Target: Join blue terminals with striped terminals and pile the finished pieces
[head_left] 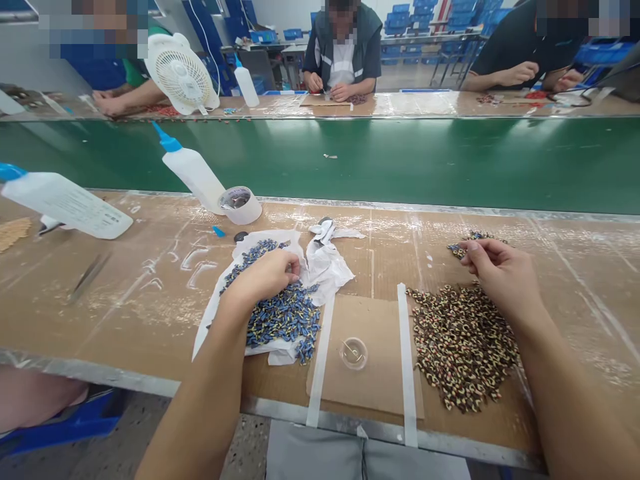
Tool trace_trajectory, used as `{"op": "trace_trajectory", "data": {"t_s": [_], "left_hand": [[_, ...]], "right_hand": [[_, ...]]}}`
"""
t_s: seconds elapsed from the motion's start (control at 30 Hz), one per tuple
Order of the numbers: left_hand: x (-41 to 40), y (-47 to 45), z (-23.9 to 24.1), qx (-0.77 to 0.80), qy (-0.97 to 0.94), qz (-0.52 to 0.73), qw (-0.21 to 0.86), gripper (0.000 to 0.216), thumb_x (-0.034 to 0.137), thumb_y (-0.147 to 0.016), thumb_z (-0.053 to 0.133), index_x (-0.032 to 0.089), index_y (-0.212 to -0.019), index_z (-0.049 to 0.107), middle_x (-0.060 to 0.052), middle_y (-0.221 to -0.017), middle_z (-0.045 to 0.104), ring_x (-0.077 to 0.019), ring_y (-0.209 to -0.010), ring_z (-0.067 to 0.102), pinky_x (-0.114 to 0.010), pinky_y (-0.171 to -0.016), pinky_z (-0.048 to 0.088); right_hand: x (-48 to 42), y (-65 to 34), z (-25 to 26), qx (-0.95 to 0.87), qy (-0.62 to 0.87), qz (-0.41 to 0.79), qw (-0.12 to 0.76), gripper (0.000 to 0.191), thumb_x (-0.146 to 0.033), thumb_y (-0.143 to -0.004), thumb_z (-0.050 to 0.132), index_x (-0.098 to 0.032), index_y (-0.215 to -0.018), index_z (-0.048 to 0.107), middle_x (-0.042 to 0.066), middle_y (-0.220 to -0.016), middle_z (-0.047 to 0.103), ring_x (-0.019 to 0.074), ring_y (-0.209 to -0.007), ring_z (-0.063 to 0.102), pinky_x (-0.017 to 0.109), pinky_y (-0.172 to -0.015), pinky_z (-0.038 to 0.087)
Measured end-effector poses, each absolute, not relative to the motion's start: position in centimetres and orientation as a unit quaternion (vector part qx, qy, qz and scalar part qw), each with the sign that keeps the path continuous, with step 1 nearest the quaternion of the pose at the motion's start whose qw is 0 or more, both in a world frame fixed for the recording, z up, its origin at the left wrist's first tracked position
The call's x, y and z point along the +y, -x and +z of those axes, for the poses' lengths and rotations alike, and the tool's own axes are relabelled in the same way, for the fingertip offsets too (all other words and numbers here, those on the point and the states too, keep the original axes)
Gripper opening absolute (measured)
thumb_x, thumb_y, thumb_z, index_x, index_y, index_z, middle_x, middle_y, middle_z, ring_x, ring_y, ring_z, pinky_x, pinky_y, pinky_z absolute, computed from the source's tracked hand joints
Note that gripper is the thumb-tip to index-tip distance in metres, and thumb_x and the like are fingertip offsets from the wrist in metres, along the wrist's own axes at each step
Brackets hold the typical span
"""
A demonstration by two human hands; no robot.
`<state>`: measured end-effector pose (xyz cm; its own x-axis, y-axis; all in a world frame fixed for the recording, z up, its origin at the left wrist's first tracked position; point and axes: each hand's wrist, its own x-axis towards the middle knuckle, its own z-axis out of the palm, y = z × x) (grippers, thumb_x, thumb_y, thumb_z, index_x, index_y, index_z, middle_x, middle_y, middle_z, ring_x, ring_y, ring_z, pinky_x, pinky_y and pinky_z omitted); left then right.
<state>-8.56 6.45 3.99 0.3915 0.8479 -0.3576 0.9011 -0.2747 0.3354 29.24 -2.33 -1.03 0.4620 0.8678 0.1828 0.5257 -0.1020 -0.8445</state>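
On the torn white bag (327,267), the left hand (265,277) curls its fingers into the blue parts (283,320); the right hand (500,273) seemingly pinches one piece above the brown-striped pile (463,347); a small clear cup (353,353) sits between

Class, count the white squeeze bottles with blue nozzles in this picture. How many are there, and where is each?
3. One squeeze bottle leans beside the tape roll, one lies at the far left, and one stands across the green conveyor beside the fan. Others may be hidden.

A factory assembly line: green conveyor belt (380,160), seated workers, blue bins (400,20).
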Motion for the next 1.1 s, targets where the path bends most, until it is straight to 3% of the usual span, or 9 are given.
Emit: {"op": "trace_trajectory", "data": {"t_s": [0.17, 0.27, 0.37, 0.47, 0.7, 0.93, 1.1], "left_hand": [[6.3, 9.7, 5.2, 0.543, -0.795, 0.016, 0.271, 0.009, 0.022, -0.083, 0.051, 0.017, -0.076, 0.052, -0.002, -0.076, 0.059, -0.0169, -0.071, 0.053, -0.027, -0.063, 0.036], [6.2, 9.4, 5.7, 0.501, -0.765, 0.115, 0.388, 0.011, 0.028, -0.088, 0.049, 0.018, -0.084, 0.049, -0.003, -0.081, 0.062, -0.0159, -0.074, 0.056, -0.027, -0.067, 0.043], [5.6, 7.7, 5.6, 0.424, -0.739, 0.166, 0.497, 0.012, 0.030, -0.090, 0.050, 0.018, -0.089, 0.047, -0.003, -0.081, 0.062, -0.0132, -0.070, 0.055, -0.026, -0.068, 0.045], [4.9, 5.4, 4.8, 0.387, -0.727, 0.173, 0.540, 0.012, 0.028, -0.091, 0.048, 0.017, -0.095, 0.049, -0.002, -0.078, 0.061, -0.0116, -0.064, 0.053, -0.025, -0.063, 0.045], [4.0, 2.7, 2.4, 0.358, -0.738, 0.136, 0.556, 0.019, 0.024, -0.093, 0.042, 0.012, -0.093, 0.057, -0.004, -0.074, 0.061, -0.0114, -0.060, 0.054, -0.024, -0.058, 0.045], [3.5, 2.0, 1.4, 0.336, -0.762, 0.137, 0.537, 0.013, 0.021, -0.090, 0.047, 0.015, -0.086, 0.057, -0.001, -0.072, 0.060, -0.0112, -0.063, 0.056, -0.024, -0.060, 0.044], [2.9, 1.4, 1.1, 0.326, -0.754, 0.149, 0.550, 0.014, 0.022, -0.090, 0.048, 0.015, -0.088, 0.060, -0.001, -0.072, 0.058, -0.0114, -0.065, 0.056, -0.023, -0.060, 0.044]], "right_hand": [[-2.6, -28.4, 0.0, -0.486, 0.703, 0.184, 0.485, 0.024, -0.039, -0.088, 0.058, -0.019, -0.091, 0.072, 0.002, -0.067, 0.064, 0.0133, -0.057, 0.054, 0.026, -0.056, 0.044], [-3.4, -26.0, 1.5, -0.529, 0.657, 0.219, 0.490, 0.023, -0.039, -0.089, 0.057, -0.020, -0.093, 0.070, 0.002, -0.071, 0.065, 0.0136, -0.060, 0.055, 0.026, -0.055, 0.044], [-4.7, -21.9, 2.7, -0.614, 0.576, 0.318, 0.436, 0.019, -0.035, -0.092, 0.054, -0.022, -0.092, 0.069, 0.002, -0.074, 0.066, 0.0140, -0.064, 0.058, 0.026, -0.056, 0.044], [-6.0, -17.9, 2.8, -0.705, 0.481, 0.403, 0.329, 0.015, -0.029, -0.093, 0.054, -0.023, -0.092, 0.068, 0.001, -0.077, 0.067, 0.0141, -0.068, 0.058, 0.027, -0.060, 0.043], [-7.2, -14.9, 1.0, -0.735, 0.434, 0.451, 0.262, 0.014, -0.030, -0.091, 0.058, -0.019, -0.096, 0.065, 0.000, -0.080, 0.059, 0.0110, -0.064, 0.050, 0.024, -0.057, 0.038], [-7.1, -14.0, 0.2, -0.722, 0.431, 0.451, 0.298, 0.007, -0.017, -0.088, 0.057, -0.018, -0.086, 0.064, 0.000, -0.080, 0.057, 0.0103, -0.063, 0.049, 0.023, -0.056, 0.038], [-6.8, -14.9, 0.5, -0.735, 0.431, 0.427, 0.302, 0.005, -0.017, -0.086, 0.060, -0.019, -0.082, 0.062, 0.000, -0.078, 0.056, 0.0124, -0.068, 0.052, 0.024, -0.060, 0.040]]}}
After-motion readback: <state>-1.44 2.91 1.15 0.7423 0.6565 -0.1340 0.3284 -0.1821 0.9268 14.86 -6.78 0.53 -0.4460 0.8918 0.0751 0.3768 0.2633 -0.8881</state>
